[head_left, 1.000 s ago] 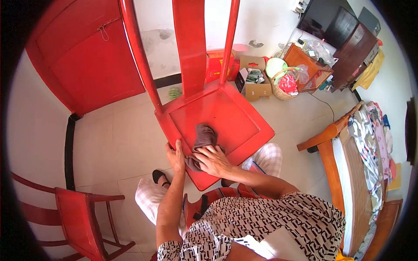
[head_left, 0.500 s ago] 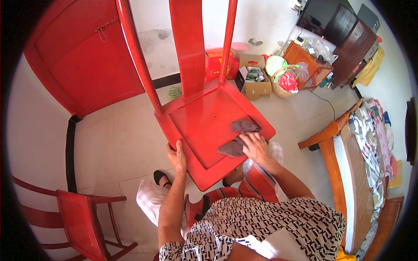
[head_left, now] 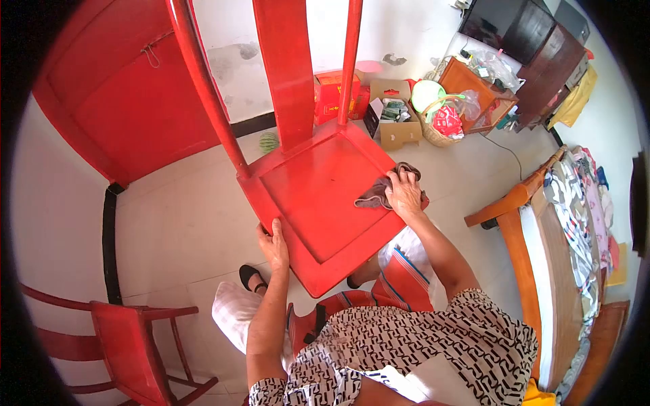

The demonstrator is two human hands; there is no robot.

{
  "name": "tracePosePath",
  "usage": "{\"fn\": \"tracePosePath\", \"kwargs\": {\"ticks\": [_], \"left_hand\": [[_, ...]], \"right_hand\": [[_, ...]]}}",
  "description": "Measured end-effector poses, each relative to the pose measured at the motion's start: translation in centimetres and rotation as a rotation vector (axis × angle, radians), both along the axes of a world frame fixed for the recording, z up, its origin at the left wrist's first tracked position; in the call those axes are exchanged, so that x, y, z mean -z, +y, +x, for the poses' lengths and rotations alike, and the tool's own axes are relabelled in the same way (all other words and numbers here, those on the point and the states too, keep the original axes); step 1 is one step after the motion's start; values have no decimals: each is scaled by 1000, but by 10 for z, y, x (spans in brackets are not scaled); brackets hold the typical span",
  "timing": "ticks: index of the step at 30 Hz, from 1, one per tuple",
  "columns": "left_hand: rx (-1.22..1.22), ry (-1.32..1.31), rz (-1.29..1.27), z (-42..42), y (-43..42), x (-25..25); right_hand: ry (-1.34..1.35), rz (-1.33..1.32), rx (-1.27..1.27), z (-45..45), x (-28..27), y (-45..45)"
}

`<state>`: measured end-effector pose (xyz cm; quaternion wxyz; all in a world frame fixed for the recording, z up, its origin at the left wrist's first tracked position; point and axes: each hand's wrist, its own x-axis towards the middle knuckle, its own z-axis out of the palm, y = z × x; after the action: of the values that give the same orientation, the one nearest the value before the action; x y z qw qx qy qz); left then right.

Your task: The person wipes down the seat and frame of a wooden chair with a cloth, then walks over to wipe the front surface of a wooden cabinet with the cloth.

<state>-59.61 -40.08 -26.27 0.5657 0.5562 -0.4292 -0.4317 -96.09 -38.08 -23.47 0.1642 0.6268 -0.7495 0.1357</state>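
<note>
A red wooden chair [head_left: 318, 203] is in front of me, its seat tilted toward me and its backrest rising to the top of the view. My left hand [head_left: 274, 247] grips the left edge of the seat, thumb on top and fingers partly hidden beneath. Near the seat's right edge, my right hand [head_left: 404, 194] presses a dark brown cloth [head_left: 371, 196] against the surface. Part of the cloth bunches up beyond my fingers.
Another red chair [head_left: 128, 345] stands at lower left. A red door [head_left: 135, 88] fills the upper left. Along the wall are a watermelon [head_left: 269, 141], a cardboard box [head_left: 399, 135], a wicker basket [head_left: 437, 137] and a wooden cabinet [head_left: 467, 88]. A bed [head_left: 542, 271] is at right.
My right hand and the cloth have slid up and to the right, toward the seat's right edge. My left hand keeps its hold on the seat.
</note>
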Motion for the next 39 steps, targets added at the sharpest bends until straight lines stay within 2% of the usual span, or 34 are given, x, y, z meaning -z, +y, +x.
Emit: {"fn": "tracePosePath", "kwargs": {"ticks": [5,11,17,20,26,33,39], "left_hand": [[-23,-54,2,3,0,3],[-32,-11,-11,0,-1,10],[-28,-72,18,2,2,8],[-22,-68,41,2,4,4],[-2,-55,36,3,6,2],[12,-30,58,3,4,3],[-59,-40,-21,-1,3,13]], "right_hand": [[45,-87,-16,8,7,-24],[-9,-82,104,38,4,-57],[-87,-220,13,75,13,-84],[-171,-238,-134,102,14,-87],[-168,-120,-300,154,8,-68],[-197,-89,-268,158,2,-57],[-372,-107,-219,155,5,-56]]}}
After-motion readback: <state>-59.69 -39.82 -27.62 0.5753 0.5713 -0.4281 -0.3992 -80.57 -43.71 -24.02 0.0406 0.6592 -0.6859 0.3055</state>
